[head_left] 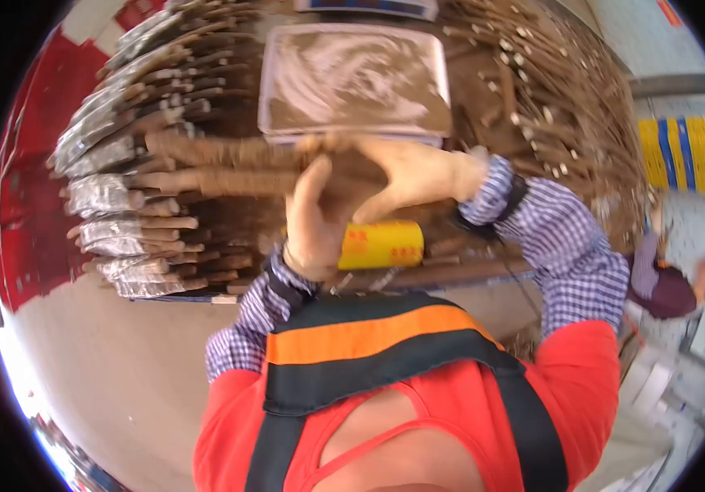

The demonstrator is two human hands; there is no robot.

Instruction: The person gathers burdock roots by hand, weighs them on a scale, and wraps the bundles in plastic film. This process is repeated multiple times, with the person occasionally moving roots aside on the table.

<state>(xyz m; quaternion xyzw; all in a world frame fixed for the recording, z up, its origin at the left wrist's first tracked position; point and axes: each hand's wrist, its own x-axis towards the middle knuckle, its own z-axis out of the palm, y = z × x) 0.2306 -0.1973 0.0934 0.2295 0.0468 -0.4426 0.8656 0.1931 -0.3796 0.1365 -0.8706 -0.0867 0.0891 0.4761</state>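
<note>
Blur softens both hands, which are close together over the table. Several thick brown sticks, also blurred, reach from the left into them. My left hand is closed at the stick ends with its thumb raised; its other fingers are partly hidden. From the other side my right hand arches round the ends, fingers over the top and thumb lower down. Just below the hands lies a yellow roll with red lettering. Beyond them stands a pale-rimmed tray holding brown and whitish material.
Bundles of sticks wrapped in clear film line the left side beside red sheeting. Loose sticks with pale cut ends cover the right side. Farther right are a yellow stack with blue bands and another person.
</note>
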